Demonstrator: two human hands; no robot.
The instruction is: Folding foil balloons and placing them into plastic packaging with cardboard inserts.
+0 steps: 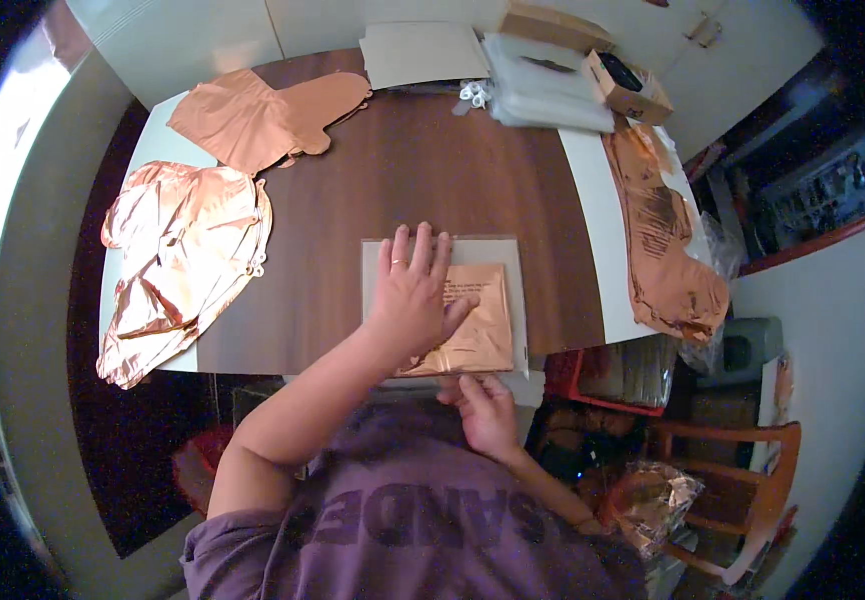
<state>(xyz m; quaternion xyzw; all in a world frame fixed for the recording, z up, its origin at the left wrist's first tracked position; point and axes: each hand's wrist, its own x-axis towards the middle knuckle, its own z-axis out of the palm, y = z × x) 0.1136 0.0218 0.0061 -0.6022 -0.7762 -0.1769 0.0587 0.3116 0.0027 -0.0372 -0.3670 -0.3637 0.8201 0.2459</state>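
Note:
A folded copper-coloured foil balloon (483, 325) with small dark print lies on a pale card (508, 252), apparently inside a clear plastic bag, at the table's near edge. My left hand (415, 290) rests flat over its left part, fingers stretched forward and thumb out to the right. A ring is on one finger. Just below the packet's near edge, my right hand (488, 412) has thumb and fingers closed on the edge of the bag; some of its fingertips are hidden. Two unfolded foil balloons lie to the left, one shiny (188, 260), one duller (253, 120).
Another copper foil balloon (658, 240) lies along the table's right end. At the back are grey card sheets (423, 55), a stack of clear bags (543, 85), small white rolls (475, 94) and an open cardboard box (643, 95). A wooden chair (778, 470) stands right.

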